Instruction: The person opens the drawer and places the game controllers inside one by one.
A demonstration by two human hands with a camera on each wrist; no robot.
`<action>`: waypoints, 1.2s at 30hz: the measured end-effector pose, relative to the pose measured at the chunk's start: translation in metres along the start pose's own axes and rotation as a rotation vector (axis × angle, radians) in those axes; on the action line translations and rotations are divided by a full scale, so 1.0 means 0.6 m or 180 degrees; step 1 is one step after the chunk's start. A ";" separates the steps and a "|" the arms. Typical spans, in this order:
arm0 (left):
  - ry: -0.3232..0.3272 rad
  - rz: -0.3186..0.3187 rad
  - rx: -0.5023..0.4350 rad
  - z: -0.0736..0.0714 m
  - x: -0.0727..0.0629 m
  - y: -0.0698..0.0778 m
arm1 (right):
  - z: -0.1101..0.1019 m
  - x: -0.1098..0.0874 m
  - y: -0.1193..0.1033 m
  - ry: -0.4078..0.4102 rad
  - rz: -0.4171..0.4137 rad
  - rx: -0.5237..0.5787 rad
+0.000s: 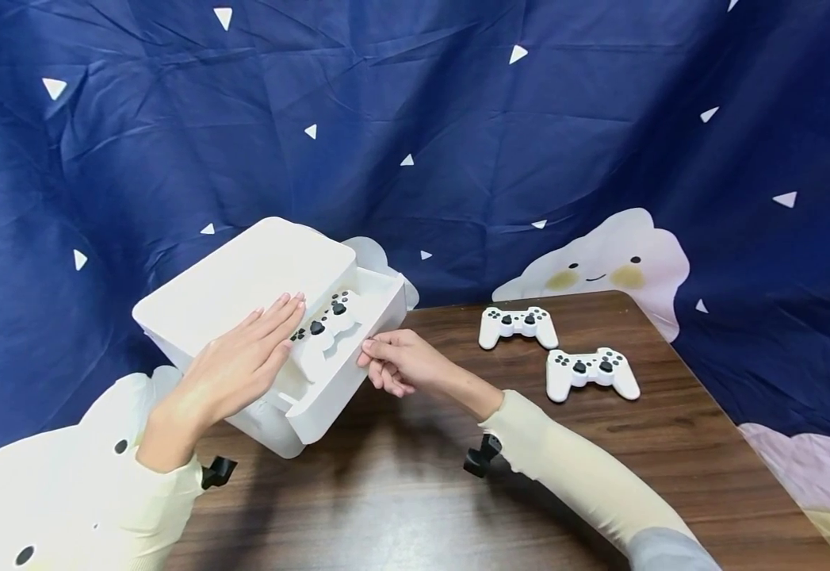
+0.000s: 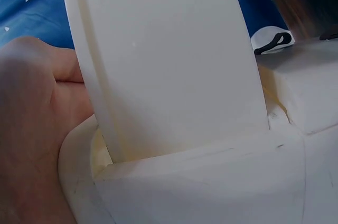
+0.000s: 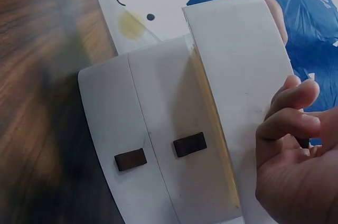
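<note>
A small white drawer cabinet (image 1: 243, 274) stands on the table with its top drawer (image 1: 346, 385) pulled part way out. Inside that drawer lies a white game controller (image 1: 325, 329) with black thumbsticks. My left hand (image 1: 243, 361) rests with straight fingers on the cabinet's top, near the edge above the drawer. At the drawer's front, my right hand (image 1: 407, 365) has its fingers curled, pinching a small dark handle (image 3: 303, 142) mostly hidden by them. The drawer's side (image 2: 174, 65) fills much of the left wrist view.
Two more white controllers lie on the table's right side, one further back (image 1: 518, 325) and one nearer (image 1: 591, 373). Two lower drawers show brown pull tabs (image 3: 190, 145) in the right wrist view. A blue curtain (image 1: 450, 143) hangs behind the wooden table (image 1: 415, 507).
</note>
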State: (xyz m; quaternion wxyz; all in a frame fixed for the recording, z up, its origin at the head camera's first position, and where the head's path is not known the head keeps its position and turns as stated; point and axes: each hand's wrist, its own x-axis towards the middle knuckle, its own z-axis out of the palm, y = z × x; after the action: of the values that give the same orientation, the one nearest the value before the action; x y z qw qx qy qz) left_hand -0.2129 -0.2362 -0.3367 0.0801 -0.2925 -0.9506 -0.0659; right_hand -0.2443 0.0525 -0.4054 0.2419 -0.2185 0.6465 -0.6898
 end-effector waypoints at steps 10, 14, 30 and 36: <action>0.0032 0.0054 0.0047 0.000 -0.001 0.001 | 0.013 0.049 -0.007 -0.0021 0.0094 -0.0134; 0.0066 0.0085 0.0079 -0.002 -0.004 0.000 | 0.020 0.065 -0.010 -0.0088 0.0077 -0.0168; 0.0063 0.0072 0.0115 -0.001 -0.001 -0.002 | 0.045 0.123 -0.009 0.0140 -0.0067 -0.0965; 0.0035 0.0076 0.0099 -0.002 0.001 0.000 | 0.052 0.132 -0.016 0.0157 -0.0100 -0.1152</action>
State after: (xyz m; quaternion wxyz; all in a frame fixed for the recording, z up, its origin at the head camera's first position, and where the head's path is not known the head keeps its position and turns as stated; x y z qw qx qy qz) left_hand -0.2130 -0.2361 -0.3353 0.0906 -0.3023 -0.9475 -0.0517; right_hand -0.2882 -0.0203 -0.3947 0.1718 -0.2515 0.7623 -0.5711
